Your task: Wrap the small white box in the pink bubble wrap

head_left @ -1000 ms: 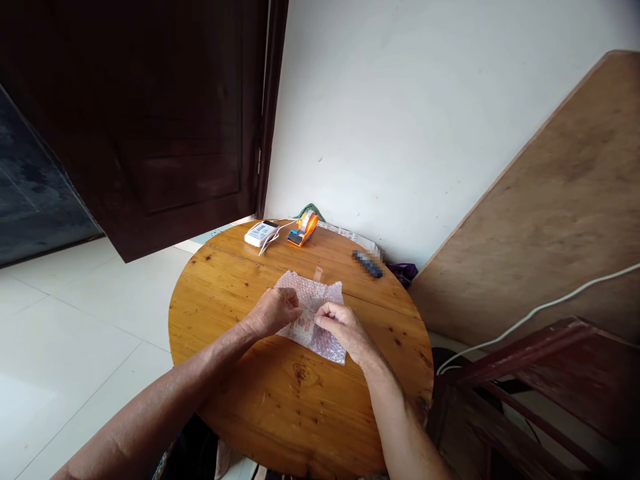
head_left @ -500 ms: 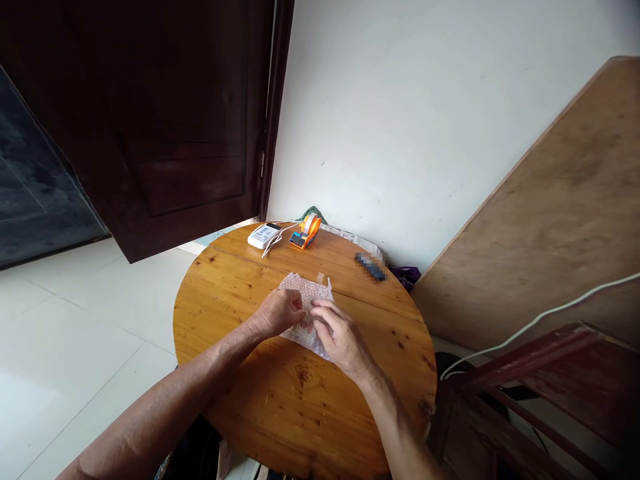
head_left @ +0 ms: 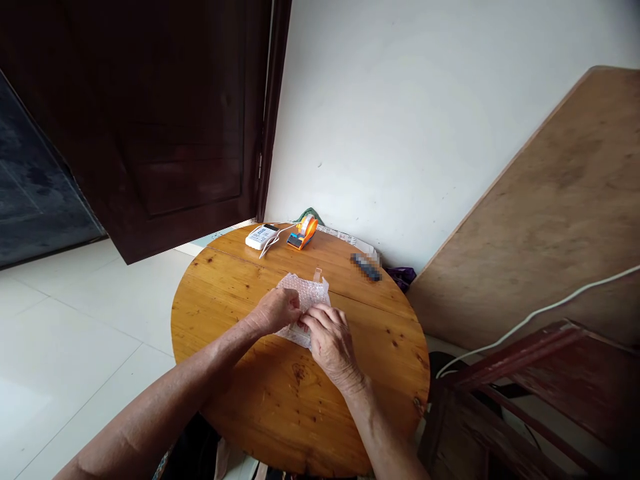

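A sheet of bubble wrap (head_left: pixel 307 292) lies folded on the round wooden table (head_left: pixel 250 287), around a small flat item that is now almost hidden. My left hand (head_left: pixel 276 311) presses on the wrap's left side with its fingers curled. My right hand (head_left: pixel 327 340) lies over the wrap's right part, fingers bent down onto it beside the left hand. A short strip of tape (head_left: pixel 317 274) sticks up at the wrap's far edge.
At the table's far side are a white box with a cord (head_left: pixel 261 235), an orange tape dispenser (head_left: pixel 303 231) and a dark blurred item (head_left: pixel 366 267). A dark door (head_left: pixel 150 120) stands behind; a wooden board (head_left: pixel 550 213) leans at the right, near a dark wooden frame (head_left: pixel 540 387).
My right hand has moved left across the bubble wrap, folding its right flap over the item. The wrap now looks narrower. My left hand has stayed in place.
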### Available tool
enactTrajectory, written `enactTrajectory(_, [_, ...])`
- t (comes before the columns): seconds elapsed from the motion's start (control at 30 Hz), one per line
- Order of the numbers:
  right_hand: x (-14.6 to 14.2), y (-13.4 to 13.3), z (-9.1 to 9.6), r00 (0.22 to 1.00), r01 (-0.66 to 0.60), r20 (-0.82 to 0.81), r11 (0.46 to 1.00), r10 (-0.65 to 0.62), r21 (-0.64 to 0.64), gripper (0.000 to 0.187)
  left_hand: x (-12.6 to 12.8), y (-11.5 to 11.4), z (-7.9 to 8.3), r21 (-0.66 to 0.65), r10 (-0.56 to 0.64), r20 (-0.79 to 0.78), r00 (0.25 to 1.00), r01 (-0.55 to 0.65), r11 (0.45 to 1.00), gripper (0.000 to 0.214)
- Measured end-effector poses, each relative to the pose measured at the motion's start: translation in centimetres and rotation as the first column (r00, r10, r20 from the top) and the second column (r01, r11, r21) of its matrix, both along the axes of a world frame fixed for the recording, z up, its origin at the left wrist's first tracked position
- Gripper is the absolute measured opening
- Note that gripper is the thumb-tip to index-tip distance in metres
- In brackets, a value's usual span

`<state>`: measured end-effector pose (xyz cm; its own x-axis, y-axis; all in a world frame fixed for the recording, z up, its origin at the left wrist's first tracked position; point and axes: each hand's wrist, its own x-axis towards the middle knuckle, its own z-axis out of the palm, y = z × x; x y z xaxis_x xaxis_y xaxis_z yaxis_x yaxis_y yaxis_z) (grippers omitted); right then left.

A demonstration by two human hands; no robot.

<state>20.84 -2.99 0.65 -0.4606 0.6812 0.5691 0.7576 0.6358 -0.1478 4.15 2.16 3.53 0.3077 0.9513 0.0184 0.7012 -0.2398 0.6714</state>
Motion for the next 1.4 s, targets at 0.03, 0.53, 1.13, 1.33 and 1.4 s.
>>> enactTrajectory(0.03, [-0.1, -0.1, 0.1, 1.000, -0.005, -0.012, 1.000, 0.005, -0.003, 0.034, -0.3, 0.1, -0.2, -0.004, -0.004, 0.021, 1.000, 0.004, 1.000, 0.008])
enactTrajectory(0.53, [-1.0, -1.0, 1.1, 0.985, 0.065, 0.164, 0.995, -0.052, -0.073, 0.024, -5.6, -0.5, -2.5, -0.013, 0.197, -0.116, 0.974, -0.200, 0.980, 0.041])
enactTrajectory(1.13, [-1.9, -0.2, 3.5, 0.959, 0.040, 0.285, 0.995, -0.011, -0.096, 0.007, -2.3, -1.0, -1.3, -0.454, 0.249, 0.420, 0.873, -0.036, 0.890, 0.009])
enactTrajectory(1.33, [-1.9, -0.5, 2.7, 0.996, 0.052, 0.080, 0.987, -0.040, -0.150, 0.033, -1.0, -1.6, -0.6, -0.442, 0.189, 0.574, 0.797, 0.107, 0.891, 0.007])
enactTrajectory(1.4, [-1.8, -0.5, 2.6, 0.998, 0.055, 0.047, 0.986, -0.048, -0.160, 0.032, -1.1, -1.7, -0.5, -0.431, 0.134, 0.588, 0.797, 0.169, 0.886, 0.013])
